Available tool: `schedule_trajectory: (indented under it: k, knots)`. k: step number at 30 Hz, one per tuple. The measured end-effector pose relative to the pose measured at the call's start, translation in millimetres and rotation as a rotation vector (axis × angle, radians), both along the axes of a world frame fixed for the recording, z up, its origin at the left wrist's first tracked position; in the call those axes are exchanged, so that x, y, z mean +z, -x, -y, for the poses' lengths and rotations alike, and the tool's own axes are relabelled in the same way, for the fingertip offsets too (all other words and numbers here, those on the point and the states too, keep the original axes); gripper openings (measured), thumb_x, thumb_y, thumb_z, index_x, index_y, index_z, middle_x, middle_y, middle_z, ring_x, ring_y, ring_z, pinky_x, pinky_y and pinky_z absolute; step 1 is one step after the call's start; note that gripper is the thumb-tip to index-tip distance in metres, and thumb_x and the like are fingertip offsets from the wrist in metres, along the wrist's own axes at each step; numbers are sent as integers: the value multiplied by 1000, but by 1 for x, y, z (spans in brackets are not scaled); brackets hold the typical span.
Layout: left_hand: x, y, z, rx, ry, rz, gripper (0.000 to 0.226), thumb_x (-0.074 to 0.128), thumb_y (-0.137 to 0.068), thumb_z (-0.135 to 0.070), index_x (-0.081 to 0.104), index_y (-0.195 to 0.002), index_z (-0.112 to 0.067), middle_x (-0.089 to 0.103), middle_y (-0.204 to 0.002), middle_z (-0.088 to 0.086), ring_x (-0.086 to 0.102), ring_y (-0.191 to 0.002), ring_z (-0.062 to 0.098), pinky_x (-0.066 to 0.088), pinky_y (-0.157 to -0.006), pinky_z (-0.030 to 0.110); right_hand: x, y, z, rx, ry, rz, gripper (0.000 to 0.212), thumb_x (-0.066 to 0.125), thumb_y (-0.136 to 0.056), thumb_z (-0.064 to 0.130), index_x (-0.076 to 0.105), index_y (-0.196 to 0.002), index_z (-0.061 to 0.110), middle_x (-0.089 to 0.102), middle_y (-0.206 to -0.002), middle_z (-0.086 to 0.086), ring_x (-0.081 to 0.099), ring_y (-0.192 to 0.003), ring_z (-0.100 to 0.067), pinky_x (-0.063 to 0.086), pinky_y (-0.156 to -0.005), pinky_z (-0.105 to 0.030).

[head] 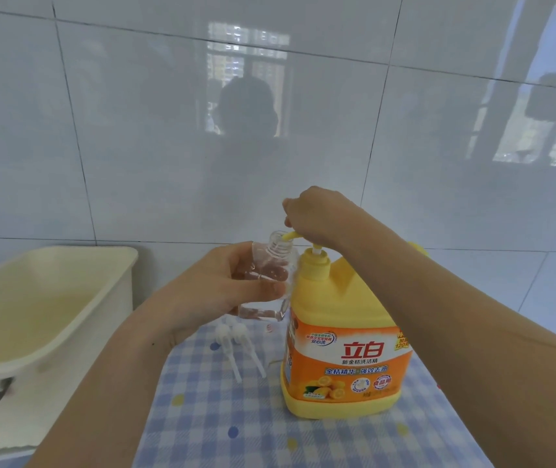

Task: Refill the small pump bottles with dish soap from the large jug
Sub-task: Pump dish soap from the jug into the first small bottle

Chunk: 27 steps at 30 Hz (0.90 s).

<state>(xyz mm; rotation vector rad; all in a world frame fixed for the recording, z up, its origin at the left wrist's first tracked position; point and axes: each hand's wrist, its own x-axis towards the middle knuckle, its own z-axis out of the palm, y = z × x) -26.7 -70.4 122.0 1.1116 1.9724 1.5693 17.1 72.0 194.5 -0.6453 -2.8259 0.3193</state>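
Two pump heads (232, 336) lie beside jug (344, 349) | left hand (222, 282) grips bottle (271, 265) | right hand (317, 214) curled over pump (293, 235) | basin (50, 298) left

A home kitchen or washing-up corner: glossy white wall tiles (168, 130) cover the far side, a cream plastic basin (43, 309) sits on a white counter (33, 407) at the left, and a dish soap jug (344, 332) stands on a blue checked cloth (219, 417).

Clear uncapped small bottle (270, 278) tilted in left hand (222, 285), mouth at spout of yellow jug (341, 349) under right hand (317, 214); two pump heads (236, 346) lying below.
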Motion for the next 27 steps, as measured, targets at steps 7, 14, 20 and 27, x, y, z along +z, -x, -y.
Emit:
schedule_trajectory:
  k: [7, 14, 20, 27]
  knots:
    - [-4, 3, 1, 7, 72, -19, 33, 74, -80, -14, 69, -110, -27, 76, -99, -10, 71, -89, 4, 55, -68, 20, -9, -5, 7, -82, 7, 22, 24, 31, -90, 12, 37, -66, 16, 39, -77, 1, 45, -88, -28, 35, -99, -50]
    - [-4, 2, 2, 12, 90, -16, 32, 74, -81, -14, 68, -110, -27, 75, -103, -7, 72, -92, 10, 60, -77, 30, -9, -8, 8, -57, 2, 26, 23, 31, -88, 12, 36, -66, 16, 38, -77, 1, 45, -88, -28, 38, -92, -45]
    - [-4, 3, 1, 1, 86, -24, 32, 75, -81, -15, 68, -110, -29, 74, -104, -8, 72, -92, 9, 60, -78, 32, -9, -3, 4, -33, -61, 52, 30, 33, -93, 9, 33, -64, 16, 33, -73, 1, 42, -86, -28, 40, -85, -42]
    - [-5, 6, 3, -45, 84, -22, 42, 79, -77, -10, 66, -112, -29, 73, -107, -7, 71, -94, 8, 59, -69, 22, -7, -6, 4, -52, 51, -48, 28, 35, -98, 10, 61, -108, 9, 49, -91, -7, 44, -87, -26, 46, -86, -40]
